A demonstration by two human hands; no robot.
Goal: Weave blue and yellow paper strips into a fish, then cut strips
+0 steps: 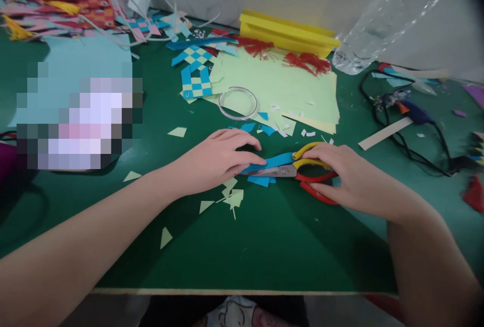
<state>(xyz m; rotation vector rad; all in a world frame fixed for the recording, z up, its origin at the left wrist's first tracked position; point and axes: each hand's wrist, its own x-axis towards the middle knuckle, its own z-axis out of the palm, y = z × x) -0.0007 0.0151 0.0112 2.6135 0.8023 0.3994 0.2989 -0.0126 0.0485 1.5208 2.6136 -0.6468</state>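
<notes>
From the head camera, your left hand (223,158) lies flat, fingers pressing down on one end of the blue paper strip (270,162), near the middle of the green table (272,246), a bit closer to the front edge. The strip is thin, light and bendy, so it will likely tear or crease if you pull hard; hold it flat near the end. Your right hand (350,178) rests curled over the scissors (302,171), covering the yellow and red handles. The blades lie under the strip, closed or nearly so. Both arms reach in from the front edge.
</notes>
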